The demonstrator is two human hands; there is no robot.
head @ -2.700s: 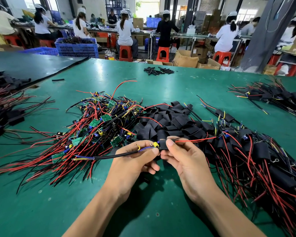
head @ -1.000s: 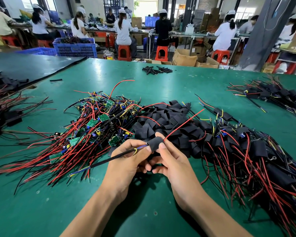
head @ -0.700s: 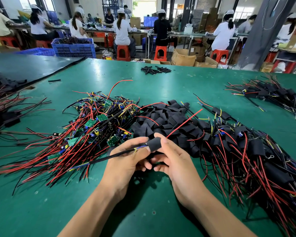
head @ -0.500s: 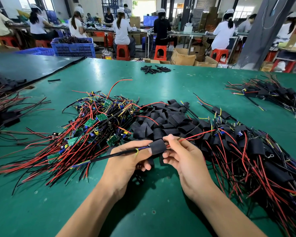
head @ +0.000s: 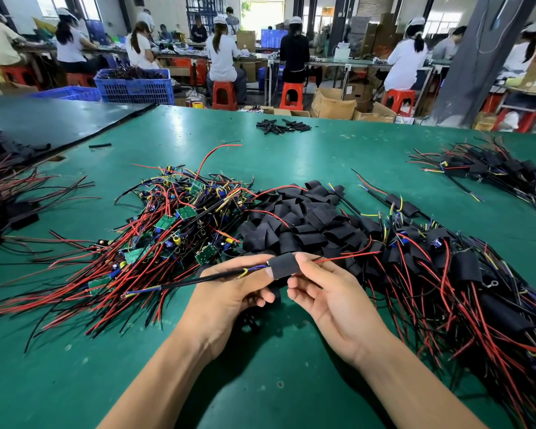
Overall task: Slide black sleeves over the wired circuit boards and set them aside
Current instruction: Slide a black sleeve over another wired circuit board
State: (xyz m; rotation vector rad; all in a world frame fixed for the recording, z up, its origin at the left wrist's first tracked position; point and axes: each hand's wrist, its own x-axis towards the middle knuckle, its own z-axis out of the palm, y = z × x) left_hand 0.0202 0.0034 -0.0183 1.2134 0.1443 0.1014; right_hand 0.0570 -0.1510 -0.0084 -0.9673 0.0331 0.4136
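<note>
Between my hands, above the green table (head: 260,382), is one wired circuit board with a black sleeve (head: 284,265) over it; the board itself is hidden inside. My left hand (head: 229,292) pinches the sleeve's left end, where a black cable with blue and yellow leads runs out to the left. My right hand (head: 325,292) pinches the right end, where a red wire leaves to the right. A pile of bare boards with red and black wires (head: 167,233) lies at left. Loose black sleeves (head: 297,218) are heaped in the middle. Sleeved boards (head: 446,267) lie at right.
Another heap of sleeved boards (head: 502,171) sits at far right, and a dark one (head: 3,196) at the left edge. Small black tubes (head: 282,126) lie near the far table edge. A black mat (head: 44,119) covers the far left. Seated workers, stools and a blue crate (head: 133,85) are beyond.
The sleeve has gone fully over the board. The red wire dropped from pointing up-right to nearly level. My hands drew slightly apart and hold each end of the sleeve.
</note>
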